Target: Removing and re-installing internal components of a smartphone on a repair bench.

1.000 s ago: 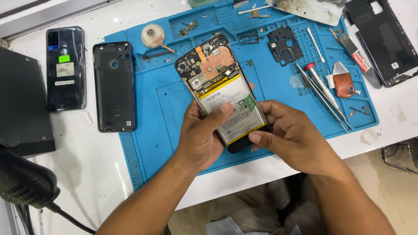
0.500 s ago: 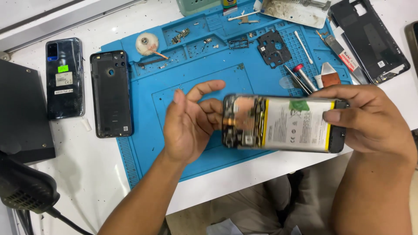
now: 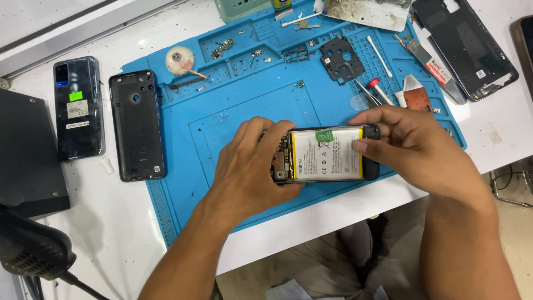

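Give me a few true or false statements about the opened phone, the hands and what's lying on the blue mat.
1. Both hands hold the opened phone: the left hand and the right hand. True.
2. The phone's battery faces up. True.
3. The phone stands upright on its short end. False: it lies sideways, level, over the mat.
4. The black back cover lies right of the phone. False: it lies left, at the mat's left edge.
5. The left hand holds tweezers. False: the tweezers lie on the mat.

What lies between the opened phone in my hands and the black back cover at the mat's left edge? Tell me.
In the head view, only bare blue mat with a few tiny specks separates the opened phone from the black back cover.
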